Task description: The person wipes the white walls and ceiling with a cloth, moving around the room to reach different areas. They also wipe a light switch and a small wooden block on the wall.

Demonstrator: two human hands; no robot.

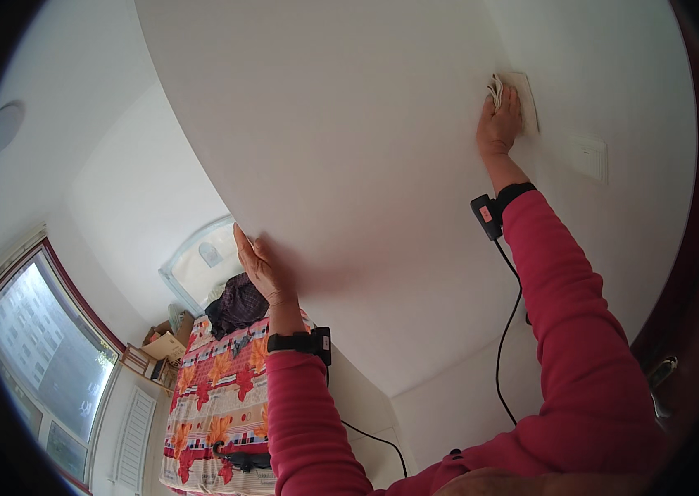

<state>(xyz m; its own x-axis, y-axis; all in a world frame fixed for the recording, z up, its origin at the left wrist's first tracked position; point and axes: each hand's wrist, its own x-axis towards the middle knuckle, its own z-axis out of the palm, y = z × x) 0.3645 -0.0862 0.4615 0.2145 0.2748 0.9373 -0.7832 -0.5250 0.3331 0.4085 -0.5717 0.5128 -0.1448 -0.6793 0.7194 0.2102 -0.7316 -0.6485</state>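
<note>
While I monitor the head view from my station, I find the right hand (500,128) raised against the white wall (366,165), at the upper right of the view. The cloth (524,85), cream-coloured, lies directly beneath its fingers, between the hand and the wall surface. State of the right hand: fingers extended together over the cloth, with a bunched fold held between thumb and fingers. The flat portion of the cloth extends beyond the fingertips and to the right of the hand. A white wall switch (591,159) is located near the cloth, to the right and slightly lower.

I locate the left hand (259,269) lower and well apart from the cloth, at the vertical edge of the same wall. State of the left hand: fingers straight and close together, thumb apart from them, nothing grasped. I cannot tell whether the whole palm contacts the surface.

Each wrist carries a black strapped unit; I trace a black cable (508,347) from the right one downward. Past the wall edge, I note a bed (201,413) with a patterned cover, a dark garment (238,306) near its headboard (201,252), and a window (56,347) at far left.
</note>
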